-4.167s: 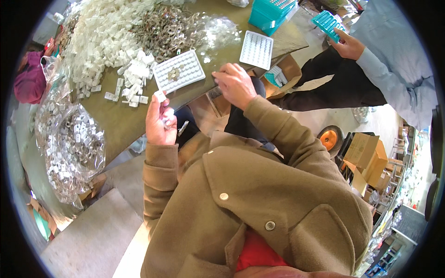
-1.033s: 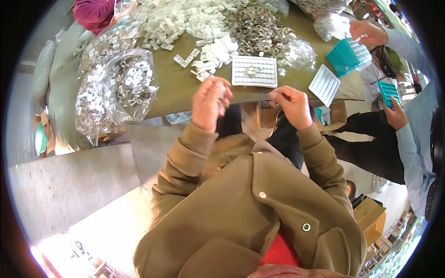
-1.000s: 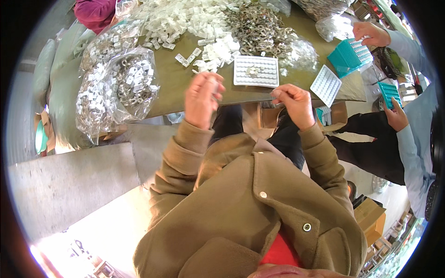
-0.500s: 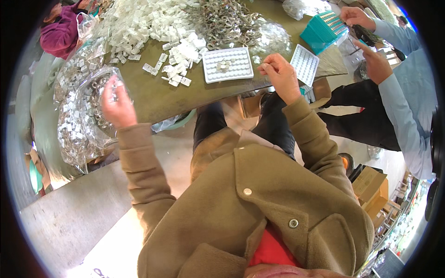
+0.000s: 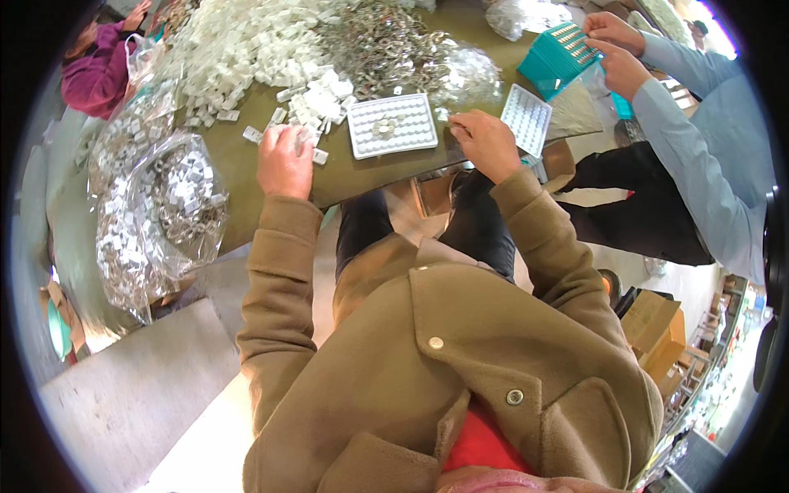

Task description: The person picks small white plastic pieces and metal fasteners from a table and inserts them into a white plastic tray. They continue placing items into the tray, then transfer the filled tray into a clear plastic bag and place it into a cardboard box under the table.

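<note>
My left hand [image 5: 286,164] is at the near edge of the heap of small white plastic pieces [image 5: 316,103]. Its fingers are bent down among the loose pieces, and whatever they grip is hidden. To the right, my right hand [image 5: 486,146] hovers by the table edge with thumb and forefinger pinched together; what lies between them is too small to make out. Between my hands sits a white tray [image 5: 362,148] with rows of small hollows, a few little pale pieces piled in its middle. Another white tray [image 5: 530,103] lies just beyond my right hand.
Clear plastic bags [image 5: 185,185] of white and metal parts lie on the left. A heap of metal parts [image 5: 382,49] covers the back. At right, a co-worker's hands [image 5: 620,57] work at a stack of teal trays [image 5: 549,70]. A person in purple [image 5: 97,70] is far left.
My left hand has moved right, from over the plastic bag to the loose white pieces. My right hand has shifted slightly down and stays pinched. The co-worker's hands have come to the teal trays.
</note>
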Motion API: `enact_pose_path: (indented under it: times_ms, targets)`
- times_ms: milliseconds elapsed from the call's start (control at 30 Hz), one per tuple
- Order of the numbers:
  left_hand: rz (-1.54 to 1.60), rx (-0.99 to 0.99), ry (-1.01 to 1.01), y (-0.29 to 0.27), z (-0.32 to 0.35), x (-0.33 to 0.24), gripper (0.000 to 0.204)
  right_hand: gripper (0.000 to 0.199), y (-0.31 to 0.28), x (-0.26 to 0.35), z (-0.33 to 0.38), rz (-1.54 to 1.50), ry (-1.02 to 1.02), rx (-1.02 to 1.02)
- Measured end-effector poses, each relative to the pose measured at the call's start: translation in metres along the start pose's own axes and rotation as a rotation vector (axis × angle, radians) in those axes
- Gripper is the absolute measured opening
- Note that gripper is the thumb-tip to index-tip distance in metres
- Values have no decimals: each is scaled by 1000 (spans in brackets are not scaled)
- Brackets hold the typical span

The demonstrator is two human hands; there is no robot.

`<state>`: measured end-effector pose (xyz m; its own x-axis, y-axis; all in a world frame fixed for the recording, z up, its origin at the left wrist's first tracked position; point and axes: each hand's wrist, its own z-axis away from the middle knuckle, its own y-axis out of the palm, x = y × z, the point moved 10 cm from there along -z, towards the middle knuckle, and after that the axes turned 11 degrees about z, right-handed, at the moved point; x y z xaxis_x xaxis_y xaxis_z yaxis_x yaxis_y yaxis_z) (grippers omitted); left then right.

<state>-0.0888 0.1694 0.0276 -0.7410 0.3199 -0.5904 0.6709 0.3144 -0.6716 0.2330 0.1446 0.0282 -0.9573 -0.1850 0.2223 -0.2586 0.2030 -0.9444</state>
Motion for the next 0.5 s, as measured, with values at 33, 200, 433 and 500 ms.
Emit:
enact_pose_path:
  times_ms: [33, 200, 433, 500]
  targets:
    - [49, -33, -13, -3, -1, 4, 25, 19, -4, 0, -2, -39, 6, -28]
    - [346, -258, -106, -31, 0, 26, 23, 20, -13, 11, -30, -200, 18, -52]
    - [1101, -360, -421, -38, 13, 52, 19, 23, -21, 20, -89, -266, 26, 4]
    - [1145, -279, -592, -26, 27, 50, 21, 24, -22, 15, -107, -249, 64, 7]
